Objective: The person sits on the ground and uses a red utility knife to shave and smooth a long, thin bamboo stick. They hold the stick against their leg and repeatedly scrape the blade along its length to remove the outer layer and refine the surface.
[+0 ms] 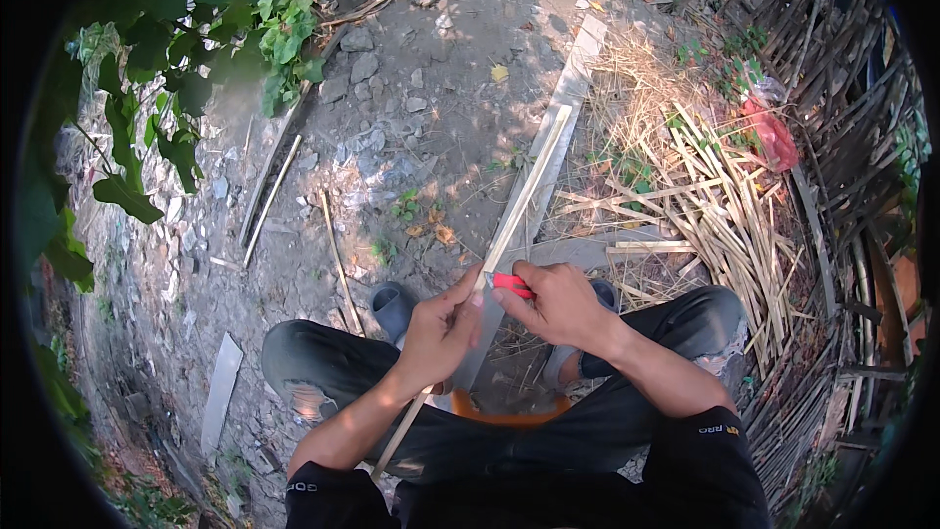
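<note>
A long pale bamboo strip runs from between my legs up and away to the right. My left hand is closed around it near its middle. In my right hand is a red-handled knife, its short blade against the strip just beyond my left fingers. The strip's near end passes under my left forearm toward my lap. Beneath its far part lies a flat grey board on the ground. My right fingers hide part of the knife handle.
To the right lies a heap of split bamboo strips with thin shavings beyond it. A red plastic bag rests by a stick fence. Leafy vines hang at the left. Stones and loose sticks litter the dirt.
</note>
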Motion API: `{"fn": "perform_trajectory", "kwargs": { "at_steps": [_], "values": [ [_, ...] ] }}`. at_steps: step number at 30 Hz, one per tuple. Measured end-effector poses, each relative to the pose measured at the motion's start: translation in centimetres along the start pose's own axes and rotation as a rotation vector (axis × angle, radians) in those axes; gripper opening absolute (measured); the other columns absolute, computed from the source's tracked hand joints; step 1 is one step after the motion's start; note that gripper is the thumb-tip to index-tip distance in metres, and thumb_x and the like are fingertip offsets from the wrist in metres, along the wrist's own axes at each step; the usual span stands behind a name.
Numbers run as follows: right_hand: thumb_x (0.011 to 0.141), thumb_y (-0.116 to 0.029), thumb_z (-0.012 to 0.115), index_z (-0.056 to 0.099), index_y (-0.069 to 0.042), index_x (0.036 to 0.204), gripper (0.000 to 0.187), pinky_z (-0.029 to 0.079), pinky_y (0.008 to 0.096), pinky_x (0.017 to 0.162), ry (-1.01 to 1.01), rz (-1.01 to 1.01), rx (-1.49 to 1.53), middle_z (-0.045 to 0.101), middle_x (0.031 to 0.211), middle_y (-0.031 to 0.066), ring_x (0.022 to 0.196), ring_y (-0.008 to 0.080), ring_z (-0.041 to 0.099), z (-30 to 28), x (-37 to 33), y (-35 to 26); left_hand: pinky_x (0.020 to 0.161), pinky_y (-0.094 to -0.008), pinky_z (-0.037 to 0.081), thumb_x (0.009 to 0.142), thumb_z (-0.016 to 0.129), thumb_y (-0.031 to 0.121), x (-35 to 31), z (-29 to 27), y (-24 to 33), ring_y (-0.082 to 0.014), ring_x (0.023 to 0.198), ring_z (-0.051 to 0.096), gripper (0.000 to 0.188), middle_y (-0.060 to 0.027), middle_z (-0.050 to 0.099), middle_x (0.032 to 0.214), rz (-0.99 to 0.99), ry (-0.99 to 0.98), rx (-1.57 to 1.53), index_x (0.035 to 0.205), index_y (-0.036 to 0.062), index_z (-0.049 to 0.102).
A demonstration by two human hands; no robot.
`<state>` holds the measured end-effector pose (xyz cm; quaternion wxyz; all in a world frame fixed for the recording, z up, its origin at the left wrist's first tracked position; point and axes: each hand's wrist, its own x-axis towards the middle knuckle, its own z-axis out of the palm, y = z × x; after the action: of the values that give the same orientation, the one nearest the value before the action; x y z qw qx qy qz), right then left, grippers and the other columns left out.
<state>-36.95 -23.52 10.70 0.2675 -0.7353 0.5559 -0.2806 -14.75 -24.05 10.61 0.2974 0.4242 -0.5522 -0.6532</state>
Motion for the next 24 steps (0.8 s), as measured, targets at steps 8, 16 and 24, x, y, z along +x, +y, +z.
{"fn": "perform_trajectory", "kwargs": {
  "at_steps": [8,16,24],
  "values": [
    [0.103,-0.048,0.062,0.067,-0.001,0.094,0.048,0.053,0.0535,0.064,0.158,0.179,-0.227,0.067,0.068,0.0231,0.068,0.0478,0.068,-1.3,2.4,3.8,0.076,-0.0267,0.051,0.108,0.056,0.014,0.2,-0.2,-0.6,-0.0078,0.081,0.059,0.042,-0.0068,0.071,0.090,0.017,0.004,0.251,0.148,-0.0002,0.055],
    [0.106,-0.055,0.054,0.066,0.004,0.084,0.063,0.049,0.0520,0.064,0.508,0.330,-0.339,0.062,0.065,0.0247,0.065,0.0434,0.065,-5.3,4.2,9.0,0.069,-0.0245,0.048,0.108,0.059,0.017,-0.1,0.2,-1.0,-0.0048,0.076,0.054,0.042,-0.0011,0.066,0.085,0.031,-0.129,0.243,0.147,0.0015,0.056],
    [0.107,-0.058,0.049,0.048,-0.009,0.068,0.063,0.025,0.0301,0.051,0.961,0.461,0.444,0.034,0.061,-0.0050,0.056,0.0073,0.032,-15.9,0.2,14.1,0.057,-0.0232,0.039,0.111,0.051,0.017,-2.7,-2.9,-2.6,-0.0027,0.061,0.043,0.047,0.0054,0.047,0.068,0.015,-0.259,0.082,0.156,0.0063,0.048]
  ]
}}
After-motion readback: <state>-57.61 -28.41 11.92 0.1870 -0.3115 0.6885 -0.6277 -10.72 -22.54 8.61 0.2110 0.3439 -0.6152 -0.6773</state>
